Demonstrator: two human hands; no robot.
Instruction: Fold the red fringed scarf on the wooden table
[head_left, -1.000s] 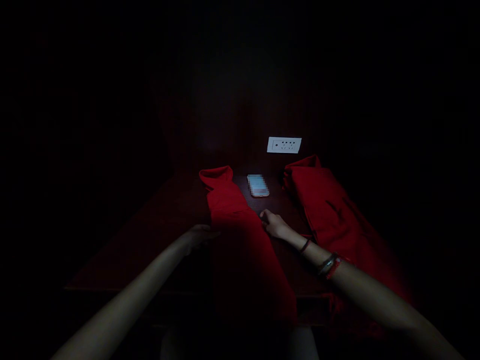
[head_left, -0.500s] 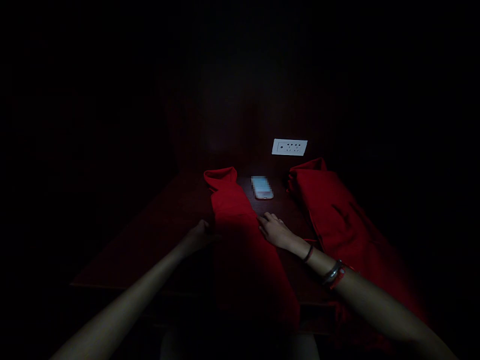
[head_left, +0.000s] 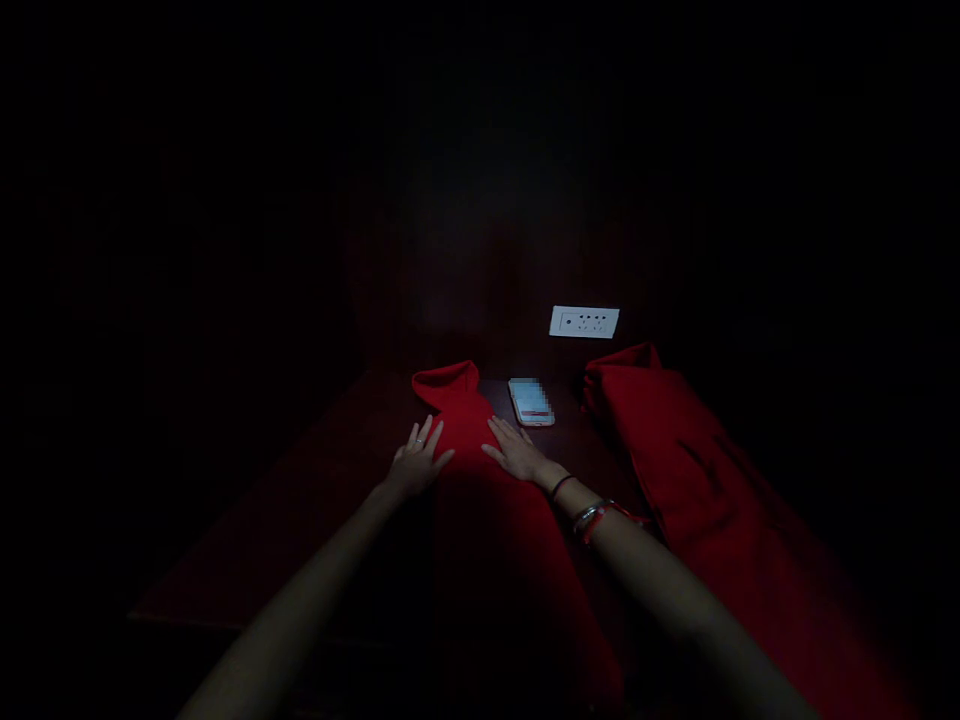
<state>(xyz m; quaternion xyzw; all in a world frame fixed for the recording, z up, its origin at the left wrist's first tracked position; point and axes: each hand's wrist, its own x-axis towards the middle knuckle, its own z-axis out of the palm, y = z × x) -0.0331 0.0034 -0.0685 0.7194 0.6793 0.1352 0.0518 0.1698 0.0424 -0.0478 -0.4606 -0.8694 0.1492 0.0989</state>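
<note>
A long red garment (head_left: 495, 520), folded narrow, lies on the dark table with its collar-like end (head_left: 454, 380) pointing away from me. My left hand (head_left: 417, 462) rests at its left edge, fingers spread, the thumb reaching over the cloth. On the opposite edge, my right hand (head_left: 516, 452) lies flat with its fingers stretched onto the fabric. Neither hand grips the cloth. The garment's near end fades into shadow.
A phone (head_left: 532, 402) with its screen lit lies just beyond my right hand. Another folded red garment (head_left: 660, 430) stretches along the right side. A white wall socket (head_left: 584, 322) sits above the dark table (head_left: 300, 520); everything around is very dark.
Both hands have moved: the left is farther forward with its fingers now spread, and the right has shifted inward onto the cloth. The whole view has tilted up slightly.
</note>
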